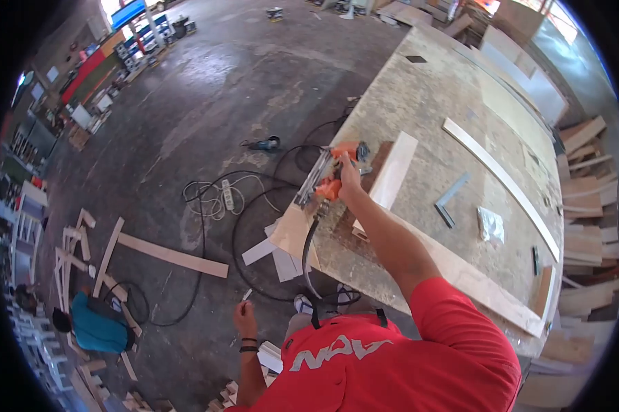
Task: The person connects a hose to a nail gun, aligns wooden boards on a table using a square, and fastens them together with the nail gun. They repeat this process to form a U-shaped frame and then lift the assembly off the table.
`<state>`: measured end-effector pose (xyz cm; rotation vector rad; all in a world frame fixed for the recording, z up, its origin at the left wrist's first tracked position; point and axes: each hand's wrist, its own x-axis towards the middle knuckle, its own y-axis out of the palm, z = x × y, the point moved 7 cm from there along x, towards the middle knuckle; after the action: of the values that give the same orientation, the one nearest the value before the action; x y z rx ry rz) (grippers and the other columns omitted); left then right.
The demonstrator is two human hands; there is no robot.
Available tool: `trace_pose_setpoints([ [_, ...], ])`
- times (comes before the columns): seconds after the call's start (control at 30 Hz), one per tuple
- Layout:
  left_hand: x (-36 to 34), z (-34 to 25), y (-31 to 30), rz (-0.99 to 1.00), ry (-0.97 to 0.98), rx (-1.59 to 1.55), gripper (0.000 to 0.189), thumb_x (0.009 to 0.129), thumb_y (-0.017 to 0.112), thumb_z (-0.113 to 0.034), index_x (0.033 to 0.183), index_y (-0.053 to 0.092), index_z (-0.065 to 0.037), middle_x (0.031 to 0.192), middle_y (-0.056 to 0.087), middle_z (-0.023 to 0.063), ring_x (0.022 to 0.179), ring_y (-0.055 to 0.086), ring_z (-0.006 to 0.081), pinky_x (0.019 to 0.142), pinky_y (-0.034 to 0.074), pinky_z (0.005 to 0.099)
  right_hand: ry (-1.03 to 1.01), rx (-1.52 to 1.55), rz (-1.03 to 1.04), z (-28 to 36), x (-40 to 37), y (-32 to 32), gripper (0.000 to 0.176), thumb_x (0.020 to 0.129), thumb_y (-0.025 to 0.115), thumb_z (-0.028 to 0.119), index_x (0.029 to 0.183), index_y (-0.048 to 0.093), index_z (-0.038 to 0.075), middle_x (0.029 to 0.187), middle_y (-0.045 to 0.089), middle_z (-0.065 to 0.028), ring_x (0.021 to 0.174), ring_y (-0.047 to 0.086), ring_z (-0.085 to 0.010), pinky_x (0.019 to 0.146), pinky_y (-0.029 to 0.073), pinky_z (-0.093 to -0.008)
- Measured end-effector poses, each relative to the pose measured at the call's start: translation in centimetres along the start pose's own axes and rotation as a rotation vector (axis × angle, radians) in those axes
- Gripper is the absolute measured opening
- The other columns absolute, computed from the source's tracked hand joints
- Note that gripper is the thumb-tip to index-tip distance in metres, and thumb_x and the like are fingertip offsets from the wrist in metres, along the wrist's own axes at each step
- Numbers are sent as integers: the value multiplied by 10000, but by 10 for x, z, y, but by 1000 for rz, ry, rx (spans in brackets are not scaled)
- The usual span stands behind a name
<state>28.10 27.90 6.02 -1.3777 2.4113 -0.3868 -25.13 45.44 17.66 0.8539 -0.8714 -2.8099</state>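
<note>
My right hand point(350, 181) is wrapped round the handle of an orange nail gun point(329, 189) at the near left edge of the worktable. A dark hose point(307, 255) runs down from the tool. Beside it on the table lie a pale board point(396, 168) and a long board point(471, 280) stretching to the right. Low on the left, away from the table, my left hand point(244, 323) is closed, pinching a small pale strip point(247, 294) whose exact kind I cannot make out.
On the worktable point(433, 103) lie a try square point(452, 199), a clear plastic bag point(490, 225) and a long white strip point(505, 180). An angle grinder point(262, 143), cables and a power strip point(227, 195) are on the floor. A person in teal point(100, 323) crouches among timber at left.
</note>
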Motion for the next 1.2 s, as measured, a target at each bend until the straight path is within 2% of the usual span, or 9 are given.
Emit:
trace_pose_setpoints([
  [0.3,-28,-149,154,794,-408,-650,540,1042,351,-473,1211,592,-20,1112,678,141,921,682,239,852,533,362,247,24,126,-117,-81,-27,370,953,564,506,975,523,139,647,483,-28,497,501,-181,478,483,-372],
  [0.43,-29,-172,182,836,-577,-526,399,1023,452,-405,1117,603,-48,972,703,81,759,697,161,652,544,265,318,146,174,-133,-84,-34,402,941,560,550,982,514,153,656,482,-22,495,496,-175,479,488,-374],
  [0.6,-14,-146,213,875,-405,-297,368,1000,489,-378,996,649,-47,868,703,77,629,649,120,534,501,249,208,-109,82,-119,-91,-49,387,941,622,439,1073,539,85,775,564,-72,662,607,-224,619,541,-417],
  [0.67,-19,-150,216,804,-373,-256,372,988,495,-376,968,656,-42,832,696,68,610,649,120,508,495,257,-158,-505,-27,-107,-88,-65,388,933,645,313,1167,546,20,934,596,-118,888,633,-269,801,522,-416],
  [0.77,-19,-152,217,695,-319,-108,377,968,512,-376,924,669,-36,776,688,86,620,667,177,518,510,316,-212,-884,71,-112,-113,-84,415,924,631,239,1238,541,-18,1052,601,-148,1006,599,-277,902,473,-391],
  [0.83,-8,-150,220,548,-52,217,363,934,548,-381,858,685,-55,771,680,170,760,679,353,669,530,474,-398,-1021,74,-110,-144,-98,406,900,644,208,1238,565,-2,1045,606,-139,947,607,-254,863,487,-371],
  [0.93,-10,-180,211,446,201,318,341,907,567,-389,862,684,-72,814,686,179,823,656,405,729,507,520,-517,-1116,122,-102,-198,-109,405,875,657,162,1246,586,16,1025,613,-128,883,619,-237,817,506,-355],
  [1.07,-6,-166,228,446,300,226,216,903,572,-252,899,660,-55,937,662,199,935,632,385,801,495,480,-453,-1175,204,-68,-268,-131,405,877,658,128,1256,575,11,988,621,-139,866,634,-248,788,519,-358],
  [1.2,-12,-184,218,504,357,368,264,914,583,-279,909,654,-25,855,657,198,822,632,396,724,488,475,-609,-1379,129,-8,-320,-186,464,870,685,165,1306,555,73,972,631,-167,861,631,-332,767,528,-411],
])
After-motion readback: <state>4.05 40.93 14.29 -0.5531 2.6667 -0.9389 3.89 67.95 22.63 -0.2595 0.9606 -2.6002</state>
